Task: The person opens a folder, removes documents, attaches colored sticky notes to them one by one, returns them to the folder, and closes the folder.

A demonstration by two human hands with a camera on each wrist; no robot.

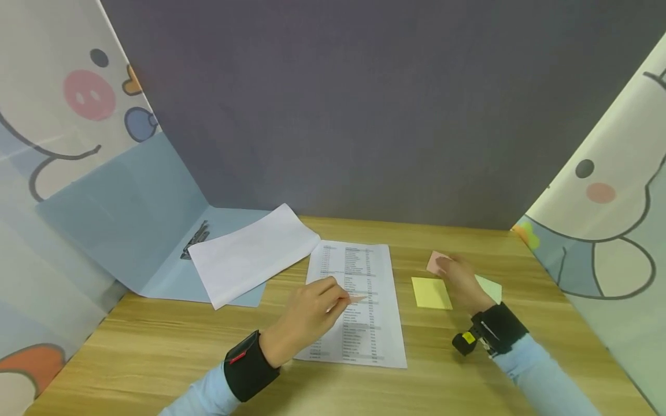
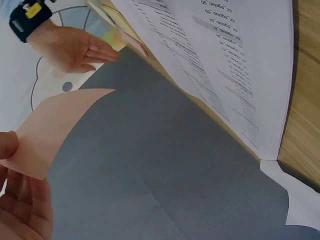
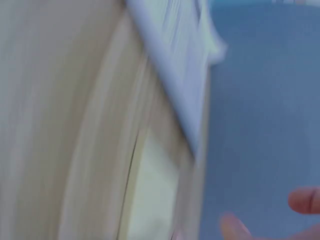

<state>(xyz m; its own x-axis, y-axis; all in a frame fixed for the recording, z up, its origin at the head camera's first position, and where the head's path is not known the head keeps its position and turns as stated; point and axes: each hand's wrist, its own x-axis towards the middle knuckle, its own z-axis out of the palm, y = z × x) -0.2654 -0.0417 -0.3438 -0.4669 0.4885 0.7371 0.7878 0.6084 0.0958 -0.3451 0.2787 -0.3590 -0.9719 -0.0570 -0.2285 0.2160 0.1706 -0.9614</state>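
Two hands work above a printed sheet (image 1: 359, 300). Left hand (image 1: 307, 318) pinches a pink note (image 2: 50, 130) over the sheet. Right hand (image 1: 460, 283), fingers straight, seems to touch the pink pad (image 1: 434, 261).

Bare wooden desk (image 1: 156, 346) in front of left hand (image 1: 307, 315), open strip along the near edge under both forearms. Desk middle is taken by the printed sheet (image 1: 359, 300); blank paper (image 1: 250, 257) and blue folder (image 1: 130, 231) block the left rear. Sticky notes (image 1: 430, 292) crowd right hand (image 1: 460, 280). Grey back wall (image 1: 364, 115) and cartoon side panels (image 1: 614, 231) close it in.
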